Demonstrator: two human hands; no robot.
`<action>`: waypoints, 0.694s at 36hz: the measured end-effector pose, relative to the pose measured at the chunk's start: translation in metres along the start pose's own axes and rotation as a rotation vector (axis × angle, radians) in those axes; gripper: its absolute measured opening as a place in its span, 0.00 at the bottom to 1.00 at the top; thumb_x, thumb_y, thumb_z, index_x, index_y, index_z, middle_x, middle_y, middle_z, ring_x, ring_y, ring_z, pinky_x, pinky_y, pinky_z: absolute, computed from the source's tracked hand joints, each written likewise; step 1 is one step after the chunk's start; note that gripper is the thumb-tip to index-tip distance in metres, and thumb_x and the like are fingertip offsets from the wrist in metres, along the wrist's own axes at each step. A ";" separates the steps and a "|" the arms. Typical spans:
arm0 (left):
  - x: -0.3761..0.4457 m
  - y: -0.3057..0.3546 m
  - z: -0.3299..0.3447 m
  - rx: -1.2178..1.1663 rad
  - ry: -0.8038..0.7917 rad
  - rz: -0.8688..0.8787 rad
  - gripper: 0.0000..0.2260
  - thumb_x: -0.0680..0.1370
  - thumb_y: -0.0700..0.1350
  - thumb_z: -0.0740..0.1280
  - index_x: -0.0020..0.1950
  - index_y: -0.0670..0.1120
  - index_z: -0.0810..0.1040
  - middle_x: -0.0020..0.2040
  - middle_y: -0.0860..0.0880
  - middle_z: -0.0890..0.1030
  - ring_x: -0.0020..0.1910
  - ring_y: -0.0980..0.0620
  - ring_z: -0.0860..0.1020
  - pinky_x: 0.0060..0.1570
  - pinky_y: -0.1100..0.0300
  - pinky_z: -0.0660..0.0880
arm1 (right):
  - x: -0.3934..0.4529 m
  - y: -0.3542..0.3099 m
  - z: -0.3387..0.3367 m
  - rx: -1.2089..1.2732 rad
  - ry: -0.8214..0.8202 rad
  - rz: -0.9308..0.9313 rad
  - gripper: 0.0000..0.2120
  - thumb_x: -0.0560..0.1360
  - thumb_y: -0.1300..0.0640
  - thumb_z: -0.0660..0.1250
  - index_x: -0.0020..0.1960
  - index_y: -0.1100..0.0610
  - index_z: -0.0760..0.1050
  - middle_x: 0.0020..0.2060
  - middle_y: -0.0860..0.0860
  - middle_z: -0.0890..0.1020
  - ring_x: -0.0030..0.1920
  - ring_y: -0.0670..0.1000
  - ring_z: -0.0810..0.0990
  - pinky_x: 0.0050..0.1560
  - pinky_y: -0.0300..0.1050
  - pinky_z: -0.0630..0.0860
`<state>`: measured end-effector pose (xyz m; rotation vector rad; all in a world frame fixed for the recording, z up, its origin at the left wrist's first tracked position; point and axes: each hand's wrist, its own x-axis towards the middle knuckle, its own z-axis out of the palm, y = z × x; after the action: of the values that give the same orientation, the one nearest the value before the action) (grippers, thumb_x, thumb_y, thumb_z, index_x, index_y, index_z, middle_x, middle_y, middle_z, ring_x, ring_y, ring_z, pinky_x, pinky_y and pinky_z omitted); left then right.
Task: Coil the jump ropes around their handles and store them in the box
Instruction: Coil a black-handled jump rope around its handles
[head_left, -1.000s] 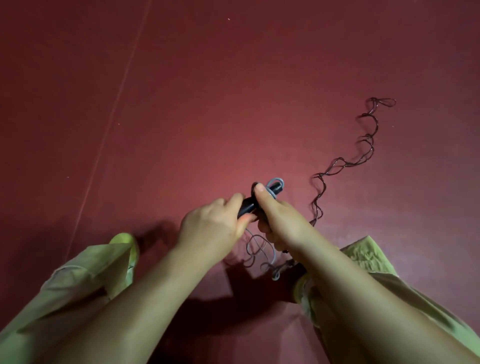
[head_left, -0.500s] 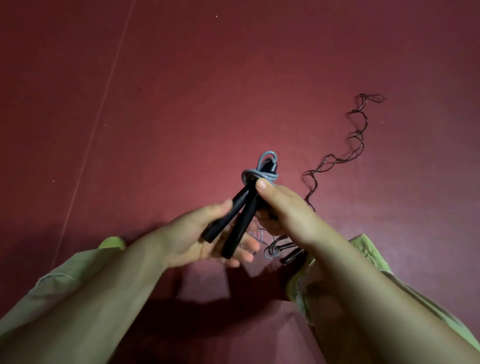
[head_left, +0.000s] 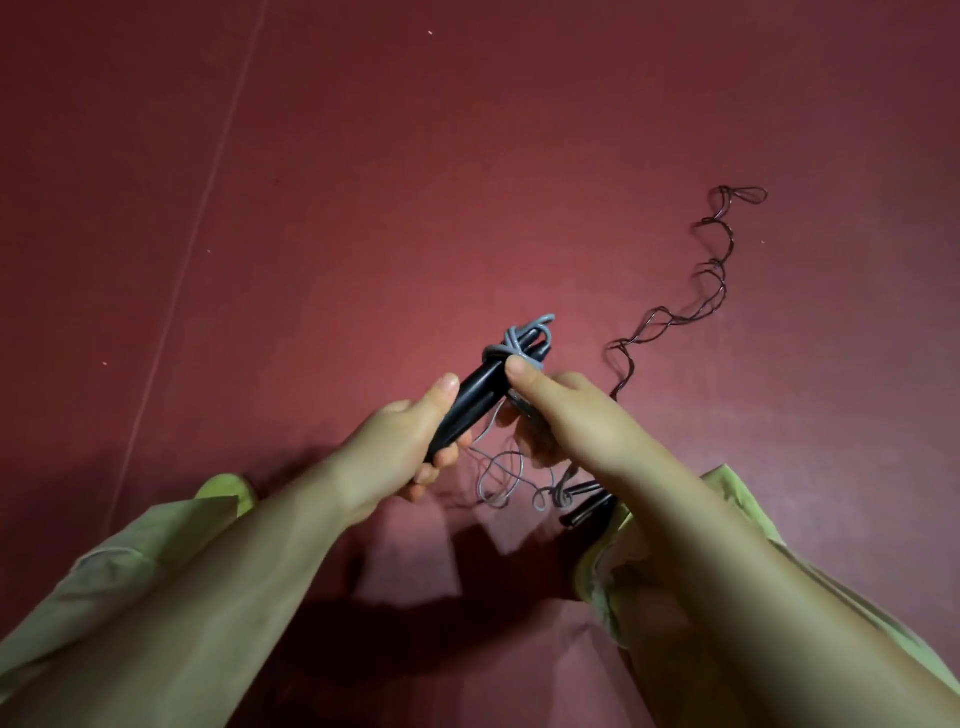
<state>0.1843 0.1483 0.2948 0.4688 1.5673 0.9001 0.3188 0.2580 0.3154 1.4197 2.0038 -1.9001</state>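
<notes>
My left hand (head_left: 400, 447) grips the lower part of two black jump rope handles (head_left: 475, 400) held together above the floor. A grey rope (head_left: 522, 340) is wound around their upper end, and its loose part (head_left: 501, 475) dangles in loops below. My right hand (head_left: 566, 415) pinches the grey rope against the handles with the thumb on top. A second, dark brown rope (head_left: 701, 306) lies in wavy loops on the floor to the right. Its black handles (head_left: 587, 501) lie beside my right knee, partly hidden by my right arm. No box is in view.
The floor is a dark red mat (head_left: 415, 182) with a thin seam line (head_left: 197, 223) running diagonally at the left. My knees in light green trousers (head_left: 727, 493) flank the hands on both sides.
My left hand has closed around the handles, which had lain loosely across its open palm. The handles now sit together and tilt more toward the upper right.
</notes>
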 end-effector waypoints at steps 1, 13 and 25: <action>0.003 -0.002 -0.001 0.052 0.035 0.029 0.25 0.80 0.61 0.54 0.41 0.42 0.77 0.26 0.51 0.70 0.23 0.53 0.64 0.28 0.60 0.62 | 0.000 0.001 0.000 0.047 -0.027 0.021 0.24 0.80 0.43 0.57 0.45 0.63 0.77 0.27 0.55 0.76 0.27 0.52 0.73 0.32 0.42 0.70; 0.001 -0.012 0.003 0.771 0.442 0.341 0.16 0.77 0.60 0.58 0.50 0.49 0.73 0.48 0.45 0.80 0.50 0.40 0.76 0.46 0.51 0.73 | 0.004 0.003 0.014 0.365 0.010 0.098 0.23 0.80 0.41 0.55 0.47 0.60 0.76 0.27 0.48 0.70 0.24 0.47 0.62 0.29 0.42 0.59; -0.010 0.000 0.001 -0.305 -0.372 -0.064 0.13 0.68 0.45 0.67 0.50 0.41 0.79 0.43 0.40 0.84 0.42 0.43 0.83 0.41 0.55 0.80 | -0.005 -0.004 0.017 0.294 -0.084 -0.226 0.23 0.79 0.42 0.54 0.38 0.60 0.69 0.25 0.49 0.62 0.27 0.49 0.59 0.29 0.49 0.52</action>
<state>0.1872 0.1409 0.3011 0.3421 1.0797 0.9241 0.3105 0.2421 0.3172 1.1795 1.9851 -2.3899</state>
